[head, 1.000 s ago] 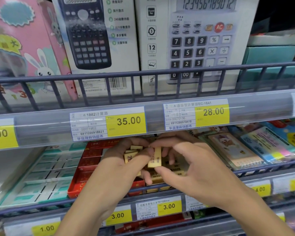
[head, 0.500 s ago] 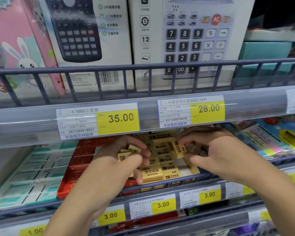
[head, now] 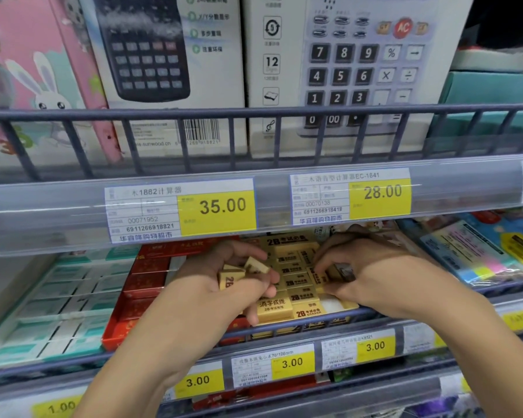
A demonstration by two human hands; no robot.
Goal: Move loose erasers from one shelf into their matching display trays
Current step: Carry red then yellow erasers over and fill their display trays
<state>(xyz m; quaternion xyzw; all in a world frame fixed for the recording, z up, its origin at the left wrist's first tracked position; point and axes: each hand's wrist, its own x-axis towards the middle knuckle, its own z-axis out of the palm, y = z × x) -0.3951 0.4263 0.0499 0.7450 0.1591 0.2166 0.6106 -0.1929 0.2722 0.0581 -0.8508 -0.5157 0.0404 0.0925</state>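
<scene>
A yellow display tray point(head: 307, 312) of tan 2B erasers point(head: 296, 280) sits on the lower shelf, under the price rail. My left hand point(head: 224, 285) is curled round a few loose tan erasers point(head: 239, 274) just left of the tray. My right hand point(head: 372, 276) reaches into the tray's right side. Its fingertips pinch one eraser point(head: 316, 276) among the rows there. The back of the tray is hidden by the rail.
A red tray point(head: 142, 285) and a teal-and-white tray point(head: 58, 312) lie to the left. Colourful sticky-note packs point(head: 477, 251) lie to the right. Calculator boxes point(head: 169, 64) stand on the upper shelf behind a wire rail point(head: 254, 113). Price tags line the shelf fronts.
My right hand took an eraser from beside my left hand over to the tray's right side and lowered it into the rows. The left hand kept its erasers.
</scene>
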